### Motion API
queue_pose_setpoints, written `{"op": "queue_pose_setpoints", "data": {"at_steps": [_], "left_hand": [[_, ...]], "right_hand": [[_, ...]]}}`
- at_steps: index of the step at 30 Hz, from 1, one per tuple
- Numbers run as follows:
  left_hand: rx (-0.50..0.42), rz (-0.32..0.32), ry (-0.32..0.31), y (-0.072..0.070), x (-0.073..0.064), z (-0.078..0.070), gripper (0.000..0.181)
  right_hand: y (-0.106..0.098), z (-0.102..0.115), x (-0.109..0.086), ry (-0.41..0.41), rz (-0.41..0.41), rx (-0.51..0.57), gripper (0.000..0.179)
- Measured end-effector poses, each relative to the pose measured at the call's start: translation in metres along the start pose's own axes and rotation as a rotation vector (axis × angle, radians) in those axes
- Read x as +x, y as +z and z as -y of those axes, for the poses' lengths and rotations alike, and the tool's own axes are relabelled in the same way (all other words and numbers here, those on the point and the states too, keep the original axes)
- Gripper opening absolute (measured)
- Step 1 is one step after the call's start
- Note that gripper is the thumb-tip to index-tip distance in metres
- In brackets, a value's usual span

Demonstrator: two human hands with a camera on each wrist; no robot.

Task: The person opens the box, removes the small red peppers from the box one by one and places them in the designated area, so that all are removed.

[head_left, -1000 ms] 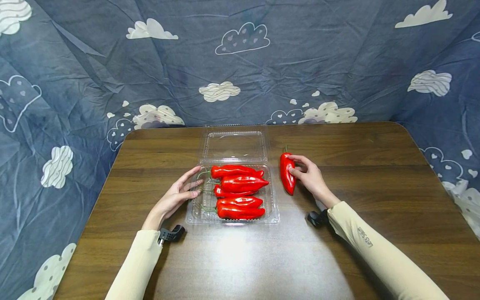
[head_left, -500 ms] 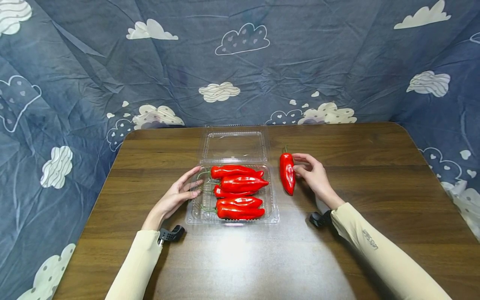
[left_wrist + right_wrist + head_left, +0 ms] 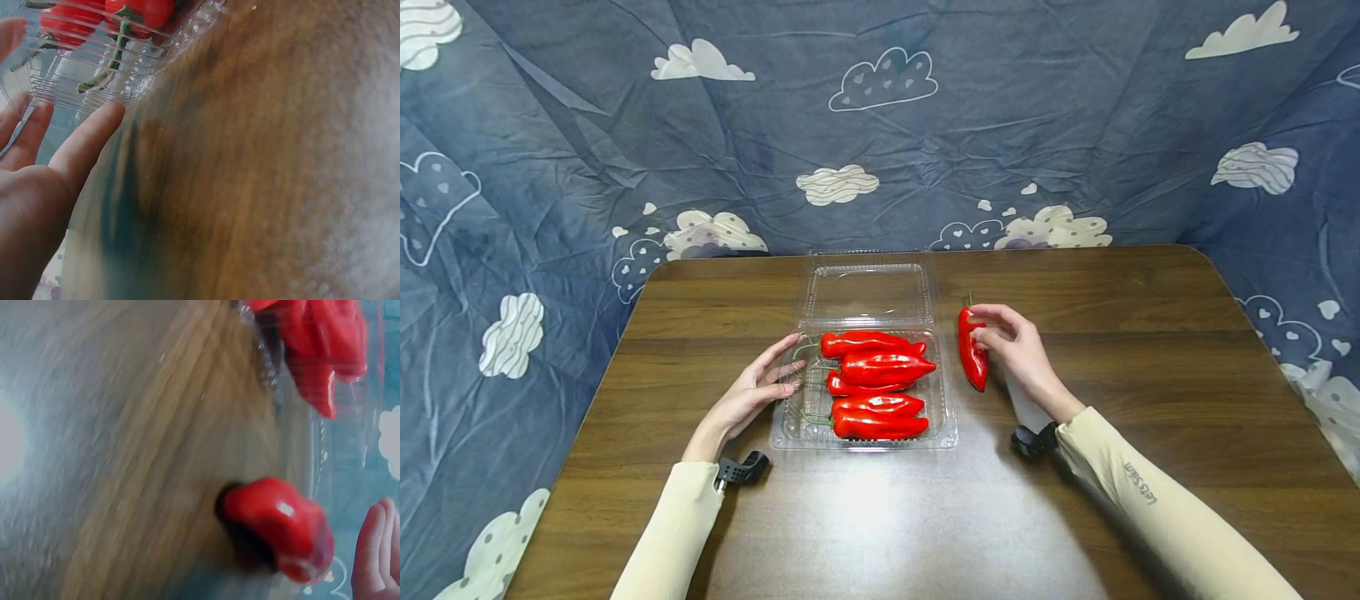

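Several glossy red peppers (image 3: 883,367) lie sideways in a clear plastic container (image 3: 950,421), green stems to the left. My left hand (image 3: 745,400) is at the container's left side; in the left wrist view its extended fingertips meet the ridged clear wall (image 3: 59,90). To the right of the container, one more red pepper (image 3: 973,371) lies lengthwise on the table, stem away from me. My right hand (image 3: 1022,354) reaches over this pepper from the right, its thumb and index finger overlapping it. In the right wrist view, straight fingers (image 3: 372,550) stand apart from the pepper (image 3: 275,519).
The container's clear lid (image 3: 871,293) lies folded back toward the rear of the brown wooden table (image 3: 1112,333). A blue cloth with white clouds (image 3: 880,125) hangs behind the table and along both sides.
My right hand drew back a little to the right from the lone pepper, then moved left over it again. The pepper has barely shifted or turned. The left hand stays at the container.
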State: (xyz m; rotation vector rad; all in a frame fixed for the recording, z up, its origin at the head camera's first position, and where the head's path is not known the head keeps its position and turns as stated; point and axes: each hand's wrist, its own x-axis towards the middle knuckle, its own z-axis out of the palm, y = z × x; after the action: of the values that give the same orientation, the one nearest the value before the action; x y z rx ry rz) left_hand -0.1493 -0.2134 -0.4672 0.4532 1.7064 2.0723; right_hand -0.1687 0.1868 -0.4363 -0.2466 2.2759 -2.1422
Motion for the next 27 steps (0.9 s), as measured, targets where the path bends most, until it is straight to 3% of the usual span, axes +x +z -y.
{"op": "queue_pose_setpoints", "data": {"at_steps": [9,17,27], "left_hand": [[-0.001,0.007,0.006,0.001,0.0,0.0,0.074],[-0.001,0.007,0.005,0.0,0.001,0.0,0.074],[0.0,0.001,-0.007,0.001,0.0,-0.001,0.074]], "right_hand": [[0.021,0.009,-0.006,-0.025,0.145,0.097,0.034],[0.04,0.016,-0.012,0.012,0.275,0.118,0.034],[0.055,0.021,-0.019,0.02,0.368,0.113,0.033]]}}
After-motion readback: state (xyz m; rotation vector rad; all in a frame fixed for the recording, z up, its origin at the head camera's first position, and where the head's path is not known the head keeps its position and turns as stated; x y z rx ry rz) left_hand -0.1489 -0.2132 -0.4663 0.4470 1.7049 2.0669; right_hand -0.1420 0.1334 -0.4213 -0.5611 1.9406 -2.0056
